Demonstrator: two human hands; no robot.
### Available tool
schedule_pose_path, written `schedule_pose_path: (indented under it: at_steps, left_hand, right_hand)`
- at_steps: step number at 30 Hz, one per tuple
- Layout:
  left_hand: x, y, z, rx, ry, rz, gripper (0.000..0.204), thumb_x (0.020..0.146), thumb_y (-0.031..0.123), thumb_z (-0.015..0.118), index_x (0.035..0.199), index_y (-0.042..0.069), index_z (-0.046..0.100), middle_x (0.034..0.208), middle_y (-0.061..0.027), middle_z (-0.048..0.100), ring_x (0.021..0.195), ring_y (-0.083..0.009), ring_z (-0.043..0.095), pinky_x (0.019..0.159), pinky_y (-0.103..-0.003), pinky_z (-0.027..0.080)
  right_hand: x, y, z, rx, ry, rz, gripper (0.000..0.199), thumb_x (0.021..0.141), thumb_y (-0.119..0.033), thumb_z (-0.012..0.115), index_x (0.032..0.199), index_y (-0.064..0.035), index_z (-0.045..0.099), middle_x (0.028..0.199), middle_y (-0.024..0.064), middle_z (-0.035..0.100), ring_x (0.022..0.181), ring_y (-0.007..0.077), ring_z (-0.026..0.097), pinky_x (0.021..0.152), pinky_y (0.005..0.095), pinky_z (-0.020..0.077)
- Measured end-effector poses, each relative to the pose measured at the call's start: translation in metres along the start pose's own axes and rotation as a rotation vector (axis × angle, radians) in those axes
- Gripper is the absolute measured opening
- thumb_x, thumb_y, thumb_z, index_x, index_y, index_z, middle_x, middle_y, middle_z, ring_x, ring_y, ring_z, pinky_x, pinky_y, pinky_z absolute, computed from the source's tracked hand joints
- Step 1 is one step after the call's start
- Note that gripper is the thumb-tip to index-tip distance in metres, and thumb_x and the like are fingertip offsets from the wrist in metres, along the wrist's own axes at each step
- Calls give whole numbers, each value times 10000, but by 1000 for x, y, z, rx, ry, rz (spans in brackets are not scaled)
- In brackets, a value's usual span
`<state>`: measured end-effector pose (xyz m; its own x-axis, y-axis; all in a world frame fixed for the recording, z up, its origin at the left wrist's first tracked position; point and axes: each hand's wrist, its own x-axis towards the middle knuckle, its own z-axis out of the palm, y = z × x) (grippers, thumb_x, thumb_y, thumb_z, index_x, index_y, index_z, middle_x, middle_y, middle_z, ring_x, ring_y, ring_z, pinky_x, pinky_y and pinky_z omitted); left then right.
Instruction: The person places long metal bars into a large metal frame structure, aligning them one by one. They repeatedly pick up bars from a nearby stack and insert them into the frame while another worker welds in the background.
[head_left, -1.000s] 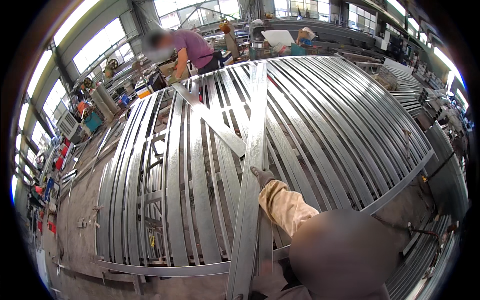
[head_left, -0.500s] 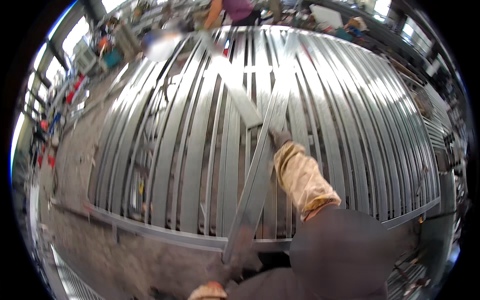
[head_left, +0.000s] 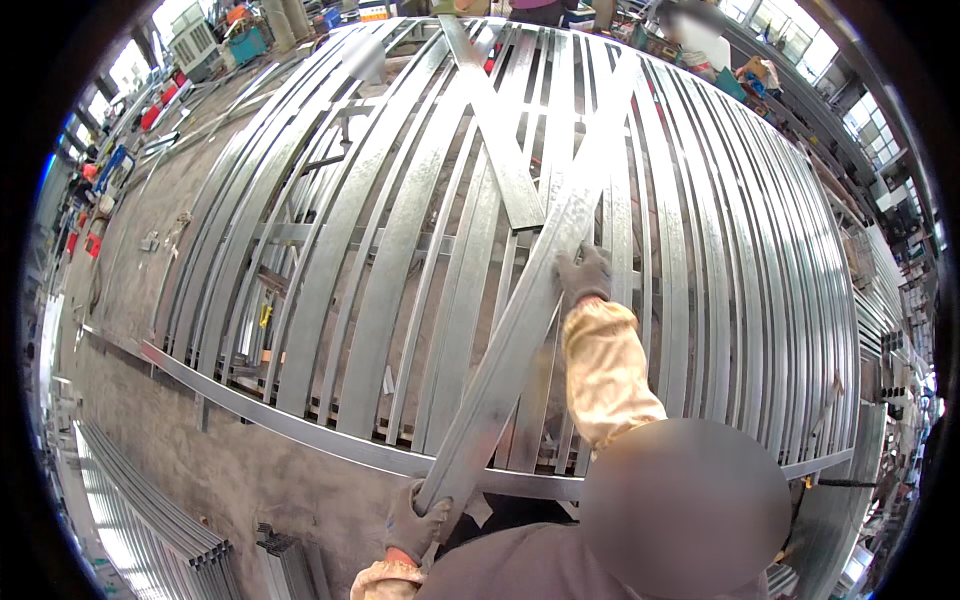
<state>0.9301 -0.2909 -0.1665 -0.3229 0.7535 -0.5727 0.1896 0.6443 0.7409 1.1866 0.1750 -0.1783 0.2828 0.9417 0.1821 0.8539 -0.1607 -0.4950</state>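
A long silvery metal bar (head_left: 490, 365) lies aslant over the row of other bars, its near end sticking out past the frame's front rail. That near end is in my left hand (head_left: 417, 518), in a grey glove, the fingers closed around its edge. Farther up, my right hand (head_left: 583, 272), gloved too, grips the same bar's right edge. A second loose metal bar (head_left: 505, 170) lies slanting the other way, its near end close to the left side of mine. Under both is a wide metal frame (head_left: 300, 432) filled with parallel bars.
At the far edge, part of another person (head_left: 538, 12) in purple shows. Stacked metal profiles (head_left: 165, 510) lie on the floor at lower left, with a shorter bundle (head_left: 290, 562) beside them. A yellow tool (head_left: 265, 315) shows between bars at left. A blurred disc covers the lower right.
My left hand has come up and taken hold of the bar's near end. My right hand stays at the bar's right edge. The view has shifted, showing more floor at lower left.
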Motion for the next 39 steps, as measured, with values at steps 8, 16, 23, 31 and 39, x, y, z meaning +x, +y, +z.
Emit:
schedule_pose_path:
  at_steps: [8, 16, 23, 31, 39]
  left_hand:
    - [-3, 5, -17, -374, -186, 78, 719, 837, 213, 844, 1435, -1, 504, 1288, -162, 647, 1143, -233, 644, 984, -367, 522]
    - [-13, -84, 6, -1045, -244, -31, 820, 936, 46, 668, 1623, 60, 221, 1343, -159, 570, 1132, -192, 628, 914, -265, 521]
    - [-7, -90, 28, -988, -169, 131, 638, 964, 125, 675, 1543, 52, 418, 1132, -30, 608, 891, -42, 561, 711, -159, 425]
    - [-37, -95, 3, -1057, -191, 148, 597, 958, 181, 727, 1486, 36, 488, 1268, -45, 633, 1034, -99, 609, 860, -252, 504]
    - [-104, -141, -42, -884, 77, 90, 630, 972, 231, 710, 1494, -2, 445, 1267, -126, 645, 1158, -195, 631, 1005, -344, 511]
  right_hand:
    - [-53, 34, -4, 630, -163, 97, 625, 868, -327, 754, 1350, 40, 599, 1219, 194, 670, 1120, 298, 633, 979, 406, 502]
    - [-107, 45, 30, 790, -294, 11, 697, 978, -296, 664, 1501, 94, 417, 1450, 225, 574, 1306, 334, 560, 1115, 379, 413]
    - [-108, 46, 37, 736, -378, 61, 768, 941, -368, 671, 1511, 81, 422, 1471, 244, 553, 1358, 355, 531, 1141, 389, 387]
    - [-109, 33, 21, 1209, -489, 391, 669, 969, -469, 693, 1433, -11, 545, 1295, 100, 651, 1151, 301, 619, 1019, 369, 492]
    - [-120, 8, 19, 1614, -770, 564, 787, 976, -632, 572, 1542, -101, 444, 1461, 128, 555, 1290, 358, 552, 1122, 508, 439]
